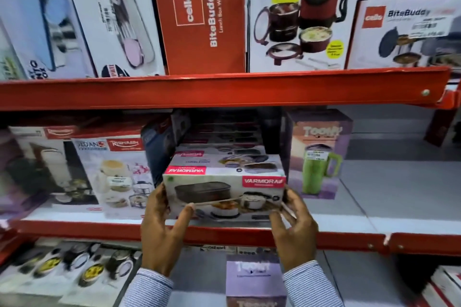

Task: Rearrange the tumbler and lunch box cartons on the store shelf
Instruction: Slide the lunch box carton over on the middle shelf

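A Varmora lunch box carton [224, 192] sits at the front of the middle shelf [349, 222], gripped at both ends. My left hand [162, 227] holds its left end and my right hand [293, 229] holds its right end. Behind it a stack of similar Varmora cartons [224, 154] runs back into the shelf. A purple tumbler carton [319, 154] picturing a green mug stands upright just right of the stack. Another purple tumbler carton [255, 279] stands on the shelf below, between my forearms.
Casserole and flask cartons [109, 172] stand left of the held carton. The upper shelf carries Cello BiteBuddy lunch box cartons [199, 15] and others. A red shelf beam [224, 90] crosses above. White shelf surface extends right of the tumbler carton.
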The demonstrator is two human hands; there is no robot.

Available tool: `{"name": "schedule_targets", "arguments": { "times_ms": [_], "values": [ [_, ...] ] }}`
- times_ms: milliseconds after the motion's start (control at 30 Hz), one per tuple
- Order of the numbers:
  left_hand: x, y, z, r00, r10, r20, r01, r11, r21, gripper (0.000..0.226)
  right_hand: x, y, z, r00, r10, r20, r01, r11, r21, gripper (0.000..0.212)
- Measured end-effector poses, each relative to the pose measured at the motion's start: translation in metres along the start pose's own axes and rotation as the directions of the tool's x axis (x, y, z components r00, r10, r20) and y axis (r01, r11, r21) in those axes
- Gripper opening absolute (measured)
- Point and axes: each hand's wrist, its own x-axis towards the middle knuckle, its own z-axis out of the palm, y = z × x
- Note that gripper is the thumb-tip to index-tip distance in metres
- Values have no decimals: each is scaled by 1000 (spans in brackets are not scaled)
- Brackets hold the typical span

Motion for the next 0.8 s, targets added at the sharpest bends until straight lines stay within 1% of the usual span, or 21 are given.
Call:
{"name": "schedule_targets", "arguments": {
  "times_ms": [133,267,433,567,600,667,733,767,800],
  "values": [
    [7,-15,-7,999,-28,34,28,1000,3,78,-4,5,11,999,6,38,-5,1000,-25,54],
    [7,-26,-8,997,-24,70,22,999,23,87,-8,7,11,999,-9,50,11,999,-45,56],
    [8,-34,-8,998,-3,61,-1,998,58,84,-6,10,10,998,-39,52,41,998,-55,55],
    [9,-38,-9,997,21,71,-27,995,95,84,-4,10,6,993,-75,90,80,995,-56,54],
    [7,-40,-9,997,29,66,-36,994,101,81,-4,12,3,992,-86,97,93,994,-63,53],
    [0,-44,-11,996,84,1,-84,987,136,73,-7,18,-7,989,-120,87,126,989,-72,50],
    [-16,-51,-14,985,144,-94,-128,978,164,60,-15,28,-25,985,-173,28,174,982,-67,41],
    [-28,-59,-15,983,144,-114,-125,980,157,55,-22,33,-36,978,-207,-13,205,975,-80,34],
    [-41,-70,-16,988,121,-98,-107,985,138,50,-30,39,-47,969,-242,-49,235,966,-108,26]
  ]
}}
